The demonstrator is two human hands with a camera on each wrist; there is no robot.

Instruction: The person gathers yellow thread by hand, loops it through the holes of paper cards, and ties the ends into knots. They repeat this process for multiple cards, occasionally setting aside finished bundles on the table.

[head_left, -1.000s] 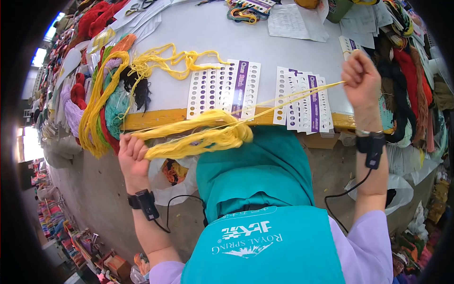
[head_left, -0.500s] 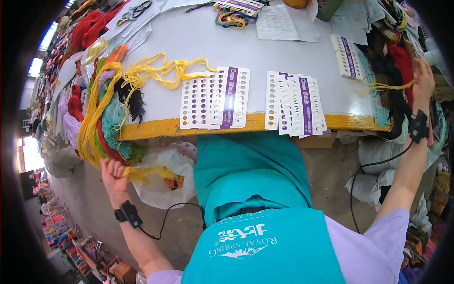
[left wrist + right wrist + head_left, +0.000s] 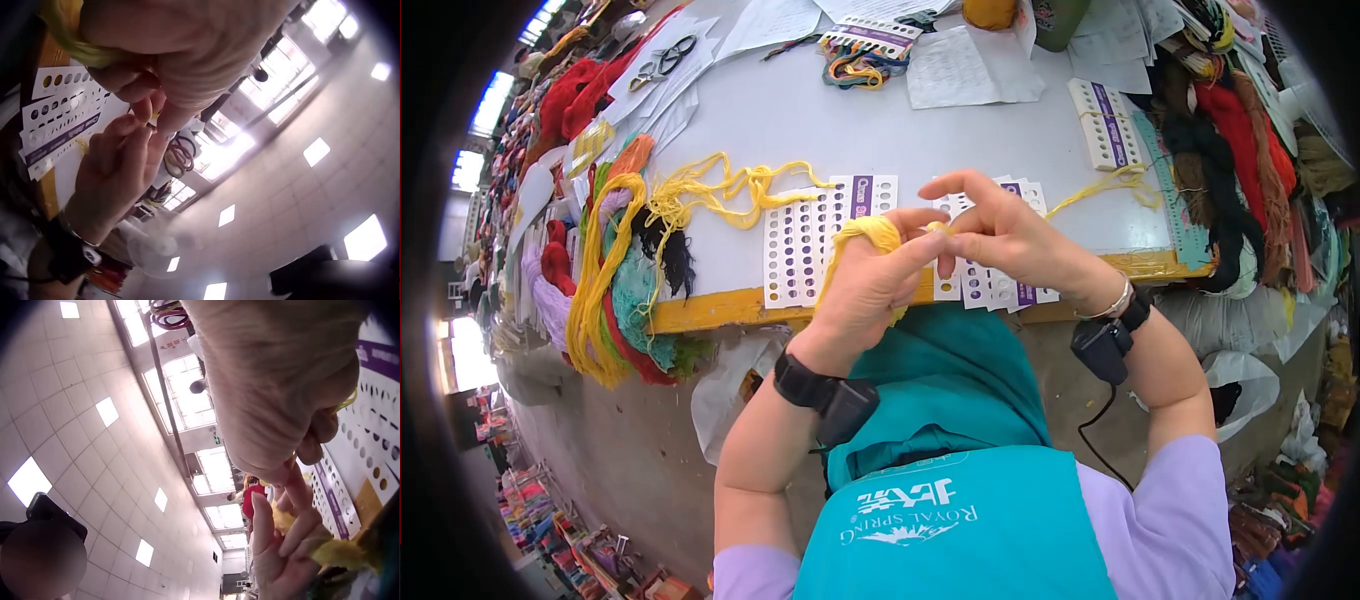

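Note:
A yellow thread skein loops over the left hand, whose thumb and forefinger pinch a bit of the yellow thread. At those fingertips the right hand pinches the thread too, thumb against finger, another finger raised. Both hands meet above the table's front edge, over punched cards. In the left wrist view, the right hand touches the left fingertips. The right wrist view shows yellow thread hanging by the left hand. Loose yellow strands lie right of the right hand.
Coloured skeins hang over the table's left edge, with yellow threads beside them. Scissors and papers lie farther back. A banded card stack and dark skeins are at right.
The hands were spread far apart half a second ago and have come together at the middle. The yellow skein has moved with the left hand from low left, and the right hand has left the far right.

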